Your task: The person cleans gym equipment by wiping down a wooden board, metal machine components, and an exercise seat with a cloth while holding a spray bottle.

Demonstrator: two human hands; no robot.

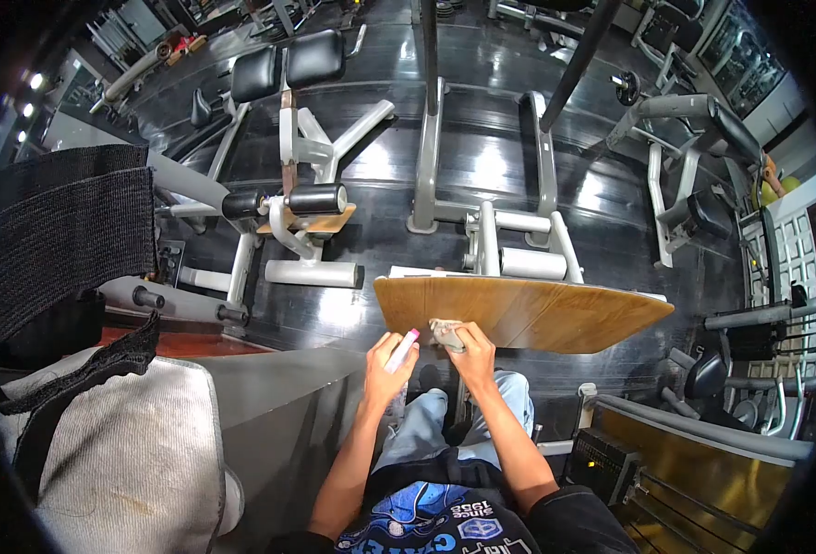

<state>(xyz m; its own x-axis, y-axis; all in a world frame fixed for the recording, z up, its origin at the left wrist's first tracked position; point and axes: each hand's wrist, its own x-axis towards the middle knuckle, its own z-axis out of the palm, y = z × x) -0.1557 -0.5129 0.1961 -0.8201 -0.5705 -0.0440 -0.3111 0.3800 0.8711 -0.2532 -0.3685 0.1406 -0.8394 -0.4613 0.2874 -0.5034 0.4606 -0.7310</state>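
A: In the head view, how does our left grip [386, 371] stand?
B: Closed. We have our fingers curled round a sprayer [401, 355], white with a pink tip [413, 334] that shows past our hand. The tip slants up and to the right.

A: And our right grip [474, 358]?
B: Closed too, pinching a crumpled cloth [446, 333] between thumb and fingers. Part of the cloth bulges out on the left side of our hand, toward the sprayer.

A: Do the sprayer and the cloth meet?
B: We see a narrow gap between them; the tip is just beside the cloth, to its left.

A: Where is the board [537, 314] from our hands?
B: Right in front of us, brown wood, reaching well off to our right. The cloth overlaps the left part of it, near the edge closest to us. Whether it presses on the wood we cannot tell.

A: What lies about?
B: Our jeans [417, 429] below our hands, and a pale roller [532, 264] just beyond the board.
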